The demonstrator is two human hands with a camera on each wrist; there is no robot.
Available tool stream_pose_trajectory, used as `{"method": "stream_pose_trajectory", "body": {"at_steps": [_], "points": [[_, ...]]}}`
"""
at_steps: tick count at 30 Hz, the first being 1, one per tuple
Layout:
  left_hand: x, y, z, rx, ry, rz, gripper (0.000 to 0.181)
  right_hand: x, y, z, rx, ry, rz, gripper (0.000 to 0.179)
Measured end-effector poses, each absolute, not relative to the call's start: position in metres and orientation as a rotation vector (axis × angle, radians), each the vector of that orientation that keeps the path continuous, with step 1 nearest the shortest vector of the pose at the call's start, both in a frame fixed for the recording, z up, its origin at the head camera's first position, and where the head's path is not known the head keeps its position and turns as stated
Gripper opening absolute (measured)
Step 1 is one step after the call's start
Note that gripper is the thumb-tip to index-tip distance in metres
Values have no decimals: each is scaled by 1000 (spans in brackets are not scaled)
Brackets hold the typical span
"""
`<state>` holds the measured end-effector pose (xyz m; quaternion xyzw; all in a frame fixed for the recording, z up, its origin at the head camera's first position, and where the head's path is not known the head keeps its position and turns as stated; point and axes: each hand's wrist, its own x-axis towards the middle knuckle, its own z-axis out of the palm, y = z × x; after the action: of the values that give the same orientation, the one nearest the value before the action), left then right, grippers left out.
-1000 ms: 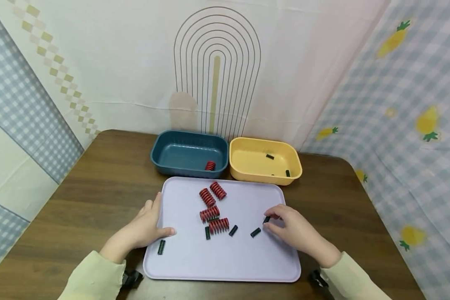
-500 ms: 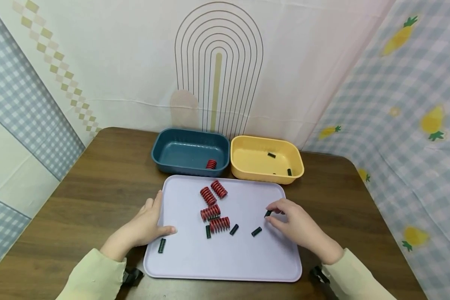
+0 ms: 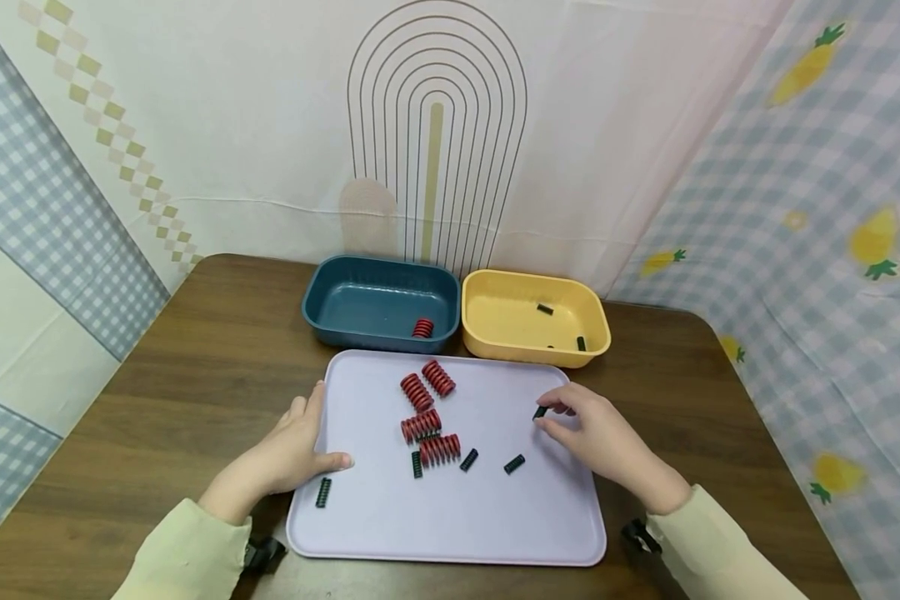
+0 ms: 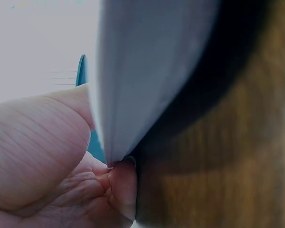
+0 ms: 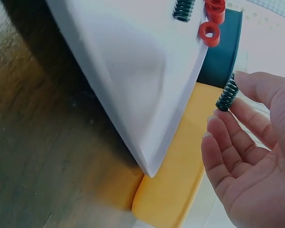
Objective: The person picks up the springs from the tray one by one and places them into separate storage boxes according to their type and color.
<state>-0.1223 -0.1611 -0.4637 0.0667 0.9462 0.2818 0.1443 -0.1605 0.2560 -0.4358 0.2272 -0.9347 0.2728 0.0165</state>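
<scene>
Dark green spring (image 5: 227, 94), small and tightly coiled, held by the person's right hand (image 3: 602, 437) over the far right part of a pale lavender tray (image 3: 450, 521). The right thumb and fingertips pinch it with only the coil's thickness between them, and the remaining fingers curve loosely beside it (the right wrist view shows this best). The left hand (image 3: 288, 454) is at the tray's left rim, spread wide, its thumb reaching over onto the tray and its index finger stretched along the outside; it touches the tray.

Four thick red springs (image 3: 421, 426) lie in a loose column slightly left of the tray's middle. Around them are small dark springs: one just beside the lowest red coil (image 3: 440, 450), one (image 3: 468, 460) to its right, one (image 3: 514, 464) nearer the right hand, and one (image 3: 323, 492) just below the left thumb. Another is partly hidden between the two lower red ones.

Behind the tray, side by side, stand a blue bin (image 3: 367, 304) with red coils in its near right corner and a yellow bin (image 3: 502, 317) containing two dark springs (plus a dark speck, mostly hidden by the near wall). Everything stands on a brown wooden table (image 3: 157, 417).
</scene>
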Motion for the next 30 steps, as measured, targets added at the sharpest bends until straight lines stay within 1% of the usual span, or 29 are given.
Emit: {"method": "stream_pose_trajectory", "body": {"at_steps": [8, 15, 30], "points": [[-122, -162, -464, 154, 2699, 815, 120, -169, 256, -445, 694, -2930, 880, 22], [-123, -162, -465, 185, 2710, 827, 119, -173, 254, -451, 693, -2951, 891, 22], [-123, -163, -469, 195, 2728, 815, 119, -185, 247, -447, 682, -2970, 909, 24]]}}
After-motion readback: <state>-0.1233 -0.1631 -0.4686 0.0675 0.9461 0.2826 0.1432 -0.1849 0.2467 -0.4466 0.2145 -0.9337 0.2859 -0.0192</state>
